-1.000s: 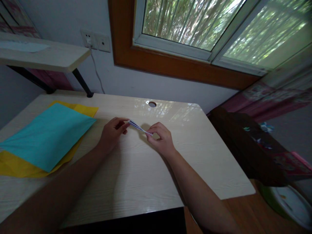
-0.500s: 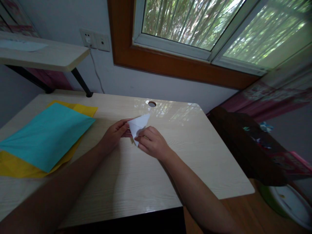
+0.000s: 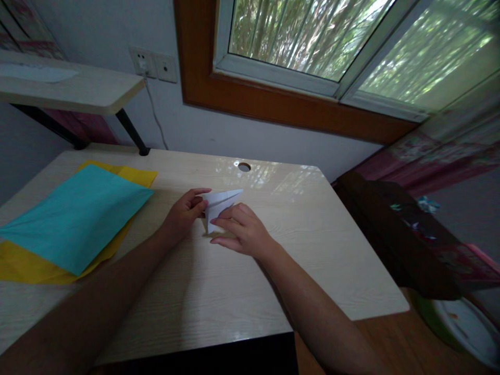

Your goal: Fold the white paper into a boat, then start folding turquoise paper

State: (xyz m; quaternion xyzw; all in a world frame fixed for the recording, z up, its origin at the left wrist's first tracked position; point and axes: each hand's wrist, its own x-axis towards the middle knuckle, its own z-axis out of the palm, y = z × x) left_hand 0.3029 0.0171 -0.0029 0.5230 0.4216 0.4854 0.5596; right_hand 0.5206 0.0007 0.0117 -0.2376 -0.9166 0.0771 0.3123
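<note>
A small piece of folded white paper [image 3: 214, 211], with a long point toward the right, is held just above the desk. My left hand [image 3: 188, 209] grips its left corner, with the thumb in front and the index finger stretched along the top. On the right side, my right hand [image 3: 244, 228] has its fingertips against the paper's lower face. Its thumb stands apart, below the paper's bottom tip. The right fingers cover part of the paper.
At the left of the desk [image 3: 312, 250], a turquoise sheet [image 3: 78, 219] lies over yellow sheets [image 3: 19, 265]. A raised shelf [image 3: 97, 94] stands on black legs at the back left. Near the back edge is a round cable hole [image 3: 244, 167]. A window [image 3: 289, 41] is behind.
The white paper has tilted, so its upper fold shows and its lower tip has swung left. My right thumb has come away from the paper and spread from the fingers.
</note>
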